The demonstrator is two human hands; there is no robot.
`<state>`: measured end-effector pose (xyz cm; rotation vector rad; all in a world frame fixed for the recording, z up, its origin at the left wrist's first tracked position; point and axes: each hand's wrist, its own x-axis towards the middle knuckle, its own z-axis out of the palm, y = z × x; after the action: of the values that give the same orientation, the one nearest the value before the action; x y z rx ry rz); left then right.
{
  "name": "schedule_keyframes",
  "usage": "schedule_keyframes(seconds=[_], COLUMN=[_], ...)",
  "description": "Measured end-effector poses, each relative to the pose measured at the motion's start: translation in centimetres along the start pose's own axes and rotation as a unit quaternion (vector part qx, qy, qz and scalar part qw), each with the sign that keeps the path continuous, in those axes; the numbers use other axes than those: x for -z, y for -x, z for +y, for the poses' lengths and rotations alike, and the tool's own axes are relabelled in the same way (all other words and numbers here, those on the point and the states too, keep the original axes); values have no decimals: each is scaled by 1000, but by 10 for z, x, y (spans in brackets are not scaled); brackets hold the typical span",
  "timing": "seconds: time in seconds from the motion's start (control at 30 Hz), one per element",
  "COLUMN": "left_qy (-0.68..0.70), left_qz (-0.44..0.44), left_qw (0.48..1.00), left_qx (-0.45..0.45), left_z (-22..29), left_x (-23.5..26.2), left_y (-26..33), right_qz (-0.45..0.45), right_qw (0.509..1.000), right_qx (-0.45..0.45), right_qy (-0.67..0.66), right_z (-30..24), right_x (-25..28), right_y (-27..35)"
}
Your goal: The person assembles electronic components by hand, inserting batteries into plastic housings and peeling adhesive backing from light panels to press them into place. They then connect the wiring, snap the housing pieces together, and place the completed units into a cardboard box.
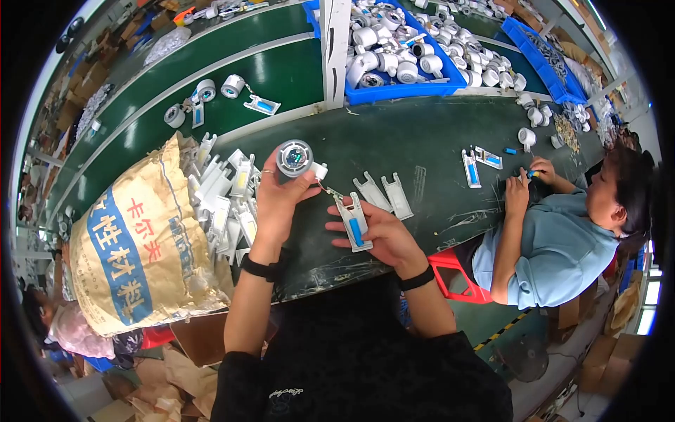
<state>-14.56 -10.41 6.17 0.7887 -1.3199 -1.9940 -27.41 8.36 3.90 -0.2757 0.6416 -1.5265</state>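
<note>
My left hand [279, 204] is closed round a round white-and-grey lamp head [294, 159], whose open face shows a small circuit inside. Thin wires lead from its short white neck to a flat white plastic holder [349, 208]. That holder, with a blue cylindrical battery [356, 231] in it, is gripped by my right hand [388, 240], thumb on top and several fingers behind. Just beyond my right hand, two white holders without batteries, one on the left [371, 192] and one on the right [398, 197], lie on the green table [436, 133].
A big paper sack [123, 232] on the left spills white plastic holders [221, 193]. Behind a low ledge sit several lamp heads [233, 86]. A blue bin [415, 90] full of white lamp heads stands at the back. A co-worker [555, 239] handles small parts at right, near two battery-fitted holders [470, 169].
</note>
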Motion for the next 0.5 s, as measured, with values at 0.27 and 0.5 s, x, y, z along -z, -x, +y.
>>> schedule_keyframes(seconds=[0.27,0.5], left_qy=[-27,19], left_qz=[-6,29], left_qw=[999,999], left_qx=[-16,40], left_z=[-2,-42], left_x=[-9,9], left_y=[-1,-22], right_qz=[9,227], right_qw=[1000,767], right_qx=[10,184], right_qy=[11,571], right_z=[-6,38], right_x=[1,9], right_y=[0,-41])
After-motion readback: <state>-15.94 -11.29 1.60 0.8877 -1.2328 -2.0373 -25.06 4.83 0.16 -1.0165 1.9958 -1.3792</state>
